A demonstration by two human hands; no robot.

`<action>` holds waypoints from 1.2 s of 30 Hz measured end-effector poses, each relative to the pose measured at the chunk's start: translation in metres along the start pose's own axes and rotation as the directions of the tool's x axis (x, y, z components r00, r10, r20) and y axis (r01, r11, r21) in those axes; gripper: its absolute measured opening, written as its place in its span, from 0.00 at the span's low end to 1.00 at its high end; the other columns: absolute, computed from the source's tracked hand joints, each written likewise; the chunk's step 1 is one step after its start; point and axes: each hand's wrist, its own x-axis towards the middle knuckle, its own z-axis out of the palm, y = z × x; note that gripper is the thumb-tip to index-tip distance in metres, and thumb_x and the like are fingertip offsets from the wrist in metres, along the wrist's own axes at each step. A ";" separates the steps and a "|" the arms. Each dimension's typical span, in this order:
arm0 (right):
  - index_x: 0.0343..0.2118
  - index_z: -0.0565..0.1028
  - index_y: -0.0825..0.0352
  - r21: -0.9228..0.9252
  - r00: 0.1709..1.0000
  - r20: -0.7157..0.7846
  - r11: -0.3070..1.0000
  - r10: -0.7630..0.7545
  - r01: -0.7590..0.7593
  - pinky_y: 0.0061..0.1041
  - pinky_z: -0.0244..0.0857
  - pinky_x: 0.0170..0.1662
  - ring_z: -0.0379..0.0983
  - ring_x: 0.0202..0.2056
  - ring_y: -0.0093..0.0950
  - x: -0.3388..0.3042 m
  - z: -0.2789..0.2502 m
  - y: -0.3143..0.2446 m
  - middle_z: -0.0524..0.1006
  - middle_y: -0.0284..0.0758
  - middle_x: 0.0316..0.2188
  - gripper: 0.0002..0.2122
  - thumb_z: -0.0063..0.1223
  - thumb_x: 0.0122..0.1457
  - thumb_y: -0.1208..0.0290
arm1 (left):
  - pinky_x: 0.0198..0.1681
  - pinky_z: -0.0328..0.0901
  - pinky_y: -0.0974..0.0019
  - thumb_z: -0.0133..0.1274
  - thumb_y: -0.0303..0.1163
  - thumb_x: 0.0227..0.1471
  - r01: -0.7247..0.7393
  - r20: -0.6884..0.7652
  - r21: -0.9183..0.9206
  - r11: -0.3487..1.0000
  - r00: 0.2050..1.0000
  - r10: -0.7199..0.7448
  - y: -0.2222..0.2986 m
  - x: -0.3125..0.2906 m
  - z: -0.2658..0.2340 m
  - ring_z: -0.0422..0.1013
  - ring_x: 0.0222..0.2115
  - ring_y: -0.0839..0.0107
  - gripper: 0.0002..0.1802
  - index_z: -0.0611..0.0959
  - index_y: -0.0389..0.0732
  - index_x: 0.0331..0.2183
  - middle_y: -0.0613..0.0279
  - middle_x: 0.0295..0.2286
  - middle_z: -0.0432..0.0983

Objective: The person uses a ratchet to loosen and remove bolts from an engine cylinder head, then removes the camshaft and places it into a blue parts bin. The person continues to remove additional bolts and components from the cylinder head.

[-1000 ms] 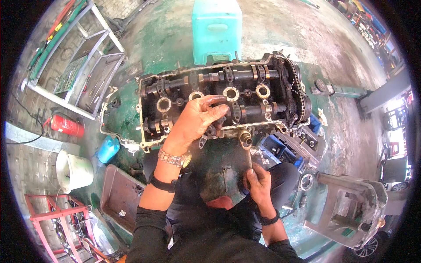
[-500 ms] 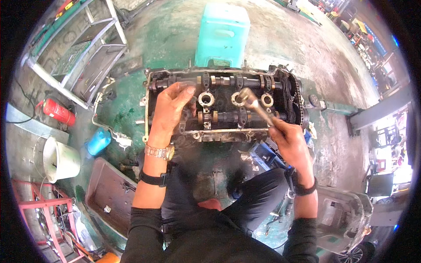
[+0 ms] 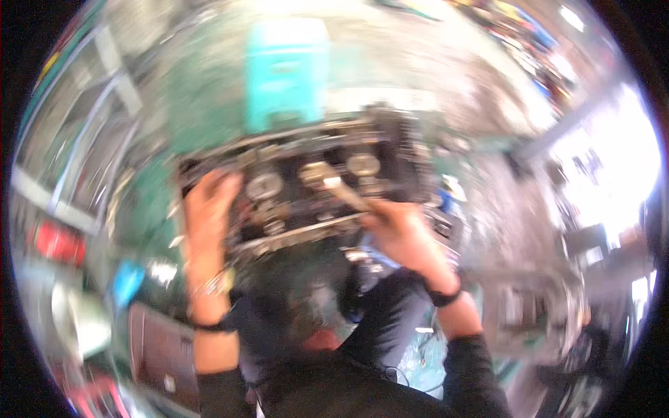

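In front of me lies an engine cylinder head [image 3: 300, 228], its camshafts and round plug openings facing up. My right hand [image 3: 401, 230] is closed round the handle of a ratchet wrench [image 3: 343, 194], whose head hangs over the middle of the cylinder head. At the left end of the engine part is my left hand [image 3: 208, 205], back upward with bent fingers. Motion blur smears those fingers, so whether they hold or touch anything does not show.
A turquoise box-shaped stool [image 3: 286, 76] stands beyond the cylinder head. To the left are a metal rack [image 3: 87, 150], a red fire extinguisher [image 3: 59, 242], a blue bottle [image 3: 127, 282], a pale bucket [image 3: 80, 320] and a brown tray [image 3: 157, 355]. A grey metal part [image 3: 536, 306] lies right.
The whole view has swung, so the scene sits further left and tilted, and is blurred. My right hand still grips the ratchet wrench over the cylinder head; my left hand remains by its left end.
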 end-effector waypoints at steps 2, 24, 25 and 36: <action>0.35 0.75 0.72 0.094 0.999 -0.044 0.996 -0.006 0.010 0.40 0.66 0.30 0.73 0.26 0.46 0.000 0.005 0.002 0.75 0.50 0.24 0.09 0.56 0.58 0.71 | 0.44 0.64 0.67 0.57 0.44 0.56 0.027 0.027 -0.025 0.999 0.999 -0.026 0.003 0.002 0.000 0.72 0.37 0.70 0.24 0.80 0.32 0.45 0.59 0.37 0.78; 0.39 0.75 0.73 0.607 0.958 -0.181 0.792 0.223 -0.070 0.35 0.63 0.28 0.70 0.22 0.32 -0.068 0.048 0.034 0.75 0.46 0.22 0.14 0.57 0.62 0.64 | 0.31 0.67 0.55 0.72 0.29 0.32 -0.553 0.633 0.603 0.575 0.770 0.077 0.075 -0.016 0.102 0.73 0.26 0.44 0.30 0.81 0.30 0.41 0.39 0.26 0.76; 0.39 0.76 0.72 0.494 0.964 -0.176 0.865 0.201 -0.090 0.36 0.64 0.29 0.71 0.24 0.31 -0.072 0.046 0.041 0.78 0.44 0.24 0.15 0.58 0.61 0.62 | 0.34 0.67 0.52 0.73 0.32 0.32 -0.639 0.679 0.657 0.400 0.732 0.053 0.078 -0.015 0.107 0.74 0.30 0.41 0.32 0.80 0.32 0.42 0.38 0.29 0.78; 0.39 0.77 0.75 0.618 0.881 -0.396 0.785 0.259 0.047 0.26 0.63 0.26 0.67 0.21 0.23 -0.082 0.057 0.054 0.74 0.38 0.20 0.14 0.64 0.55 0.70 | 0.33 0.71 0.50 0.71 0.43 0.36 -0.755 0.766 0.642 0.132 0.639 -0.068 0.084 -0.011 0.123 0.75 0.28 0.43 0.28 0.80 0.35 0.36 0.41 0.22 0.77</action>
